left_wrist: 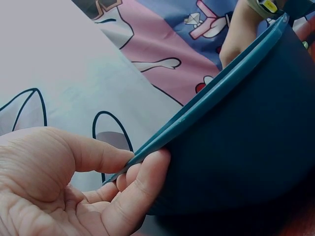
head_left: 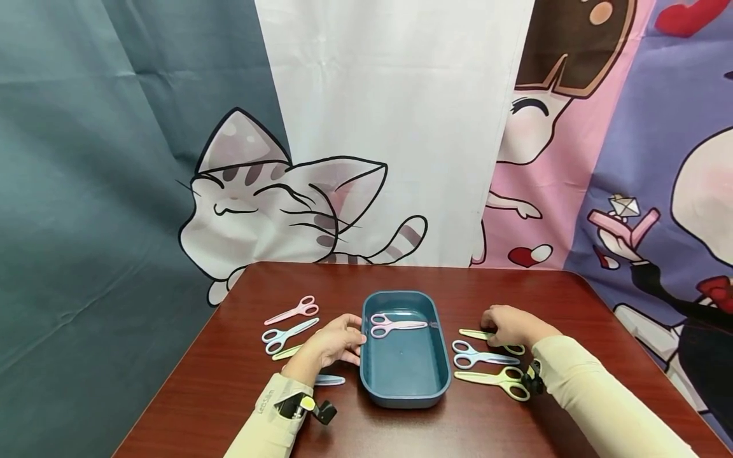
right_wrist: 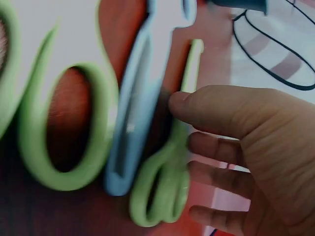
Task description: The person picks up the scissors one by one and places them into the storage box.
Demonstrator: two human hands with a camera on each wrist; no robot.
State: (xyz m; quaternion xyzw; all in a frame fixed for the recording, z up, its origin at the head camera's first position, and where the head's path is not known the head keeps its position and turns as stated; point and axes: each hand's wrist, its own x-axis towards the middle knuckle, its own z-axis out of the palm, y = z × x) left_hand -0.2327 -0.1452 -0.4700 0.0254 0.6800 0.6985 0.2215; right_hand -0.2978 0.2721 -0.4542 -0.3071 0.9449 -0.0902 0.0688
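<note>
A teal tray (head_left: 405, 381) holds one pair of pink scissors (head_left: 395, 326) near its far end. My left hand (head_left: 338, 342) pinches the tray's left rim between thumb and fingers; the left wrist view shows that hand (left_wrist: 83, 182) close up on the rim (left_wrist: 197, 105). On the right, my right hand (head_left: 515, 326) pinches the farthest green scissors (head_left: 472, 333) around their middle. In the right wrist view, the thumb of this hand (right_wrist: 236, 142) lies on one side of the green scissors (right_wrist: 167, 172) and the fingers on the other, handles tilted.
Blue scissors (head_left: 487, 357) and larger green scissors (head_left: 483, 378) lie nearer, right of the tray. Left of it are pink scissors (head_left: 292, 312), blue scissors (head_left: 292, 333), green scissors (head_left: 286, 352) and another blue pair (head_left: 330, 380), partly hidden by my left arm.
</note>
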